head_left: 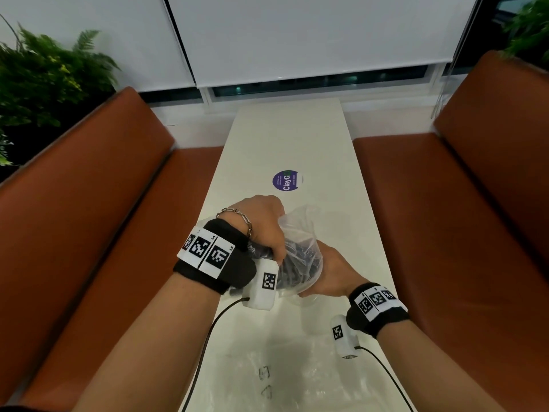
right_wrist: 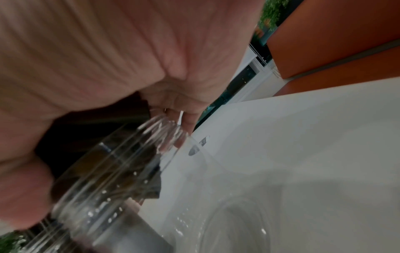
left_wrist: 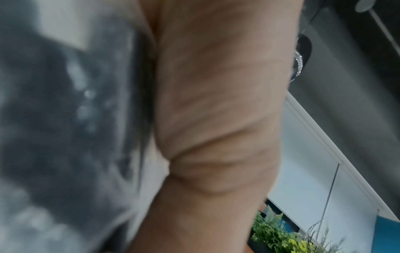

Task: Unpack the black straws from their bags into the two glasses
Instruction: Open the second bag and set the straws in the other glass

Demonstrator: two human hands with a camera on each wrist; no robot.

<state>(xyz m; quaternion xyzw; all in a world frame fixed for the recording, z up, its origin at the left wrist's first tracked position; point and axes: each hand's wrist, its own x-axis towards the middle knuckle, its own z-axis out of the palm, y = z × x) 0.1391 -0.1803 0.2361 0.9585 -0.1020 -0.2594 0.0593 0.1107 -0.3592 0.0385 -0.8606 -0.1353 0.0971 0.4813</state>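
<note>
A clear plastic bag (head_left: 300,230) filled with black straws (head_left: 297,266) is held just above the white table (head_left: 285,138). My left hand (head_left: 267,230) grips the bag from the top left, fingers curled round it. My right hand (head_left: 329,275) grips its lower right side. The left wrist view shows my palm (left_wrist: 216,119) against the blurred bag (left_wrist: 54,119). In the right wrist view the straw-filled bag (right_wrist: 121,171) runs under my right hand (right_wrist: 108,51), beside the rim of an empty clear glass (right_wrist: 238,219). That glass (head_left: 312,319) shows faintly under the hands. A second glass is not plainly visible.
Crumpled empty clear bags (head_left: 282,379) lie on the near end of the table. A round purple sticker (head_left: 285,180) sits beyond the hands. Orange benches (head_left: 89,203) flank the narrow table on both sides. Plants (head_left: 44,78) stand at the back left.
</note>
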